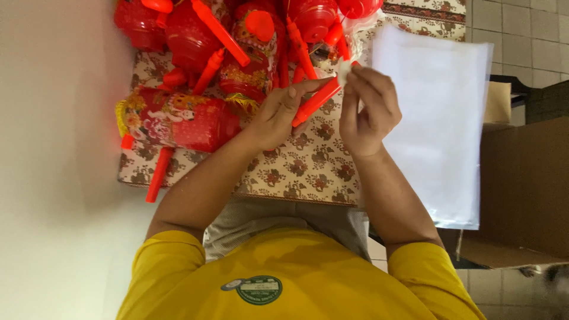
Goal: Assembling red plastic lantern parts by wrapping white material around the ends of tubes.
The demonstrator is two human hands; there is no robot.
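My left hand [283, 111] grips an orange-red plastic stick [317, 99] that slants up to the right above a table with a floral cloth [308, 172]. My right hand [366, 106] is closed just beside the stick's upper end and pinches a small white piece [345, 69] between its fingertips. Both hands hover close together over the cloth. A pile of red lanterns [195, 41] with gold decoration and orange handles lies just beyond and left of my left hand.
One decorated red lantern [178, 121] lies on its side at the table's left, with an orange stick [159, 175] sticking over the edge. A stack of clear white plastic sheets [441, 130] covers the right side. Brown cardboard boxes [524, 189] stand at right on a tiled floor.
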